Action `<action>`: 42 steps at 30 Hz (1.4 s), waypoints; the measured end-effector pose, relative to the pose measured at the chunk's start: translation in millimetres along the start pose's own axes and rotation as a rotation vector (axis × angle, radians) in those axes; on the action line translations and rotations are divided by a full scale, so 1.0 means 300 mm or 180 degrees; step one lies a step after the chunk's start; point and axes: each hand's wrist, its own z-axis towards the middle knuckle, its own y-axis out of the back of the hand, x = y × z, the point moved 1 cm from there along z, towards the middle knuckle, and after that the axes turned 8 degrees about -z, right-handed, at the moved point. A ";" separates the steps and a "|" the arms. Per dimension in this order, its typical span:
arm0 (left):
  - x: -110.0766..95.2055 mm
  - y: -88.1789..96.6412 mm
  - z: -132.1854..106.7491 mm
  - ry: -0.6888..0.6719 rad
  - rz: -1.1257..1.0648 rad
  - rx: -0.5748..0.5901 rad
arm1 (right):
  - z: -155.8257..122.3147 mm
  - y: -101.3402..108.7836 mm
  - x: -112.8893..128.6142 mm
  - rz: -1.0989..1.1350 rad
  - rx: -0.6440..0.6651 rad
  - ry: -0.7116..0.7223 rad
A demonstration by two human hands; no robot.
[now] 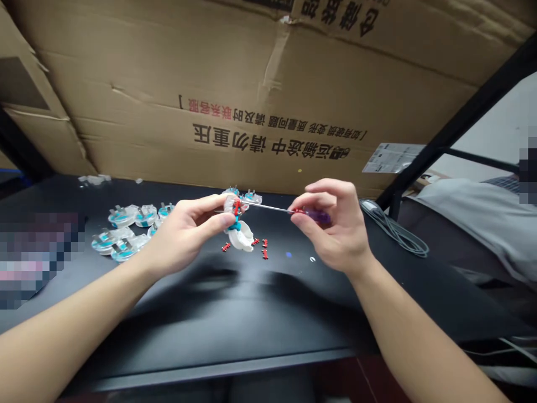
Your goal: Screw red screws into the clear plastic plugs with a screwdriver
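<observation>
My left hand [191,229] pinches a partly opened plug [230,206] with clear, red and teal parts between thumb and fingers. In my right hand [333,224] is a screwdriver [268,207] with a red and purple handle, its shaft level and pointing left. The tip meets or nearly meets the red part of the plug; I cannot tell exactly. Just below the plug is a white rounded shell [241,237]; whether it is joined to the plug is unclear. Several small red pieces [265,254] lie on the black table [235,330] beneath my hands.
Several clear and teal plugs with metal pins [123,249] lie at the left, and a few more [253,197] behind my left hand. A large cardboard sheet [146,61] stands at the back. A coiled grey cable [394,232] rests on the right, near a black frame post [453,106].
</observation>
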 end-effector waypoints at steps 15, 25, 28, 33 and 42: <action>-0.029 0.019 0.013 -0.0107 0.1097 -0.0304 | 0.024 -0.010 -0.011 -0.0947 0.0473 -0.0407; 0.114 0.228 0.068 0.0394 0.3738 0.0545 | 0.027 -0.020 -0.074 -0.1005 0.0701 -0.0925; 0.119 0.216 0.098 0.0284 0.3899 0.0528 | 0.027 -0.010 -0.067 -0.0827 0.1270 -0.0907; 0.137 0.110 0.221 -0.0194 0.3976 0.0964 | -0.007 -0.059 -0.027 -0.0004 0.3017 -0.0082; 0.212 0.051 0.347 -0.0260 0.4207 0.1298 | -0.028 -0.138 -0.037 -0.0769 0.2316 -0.0256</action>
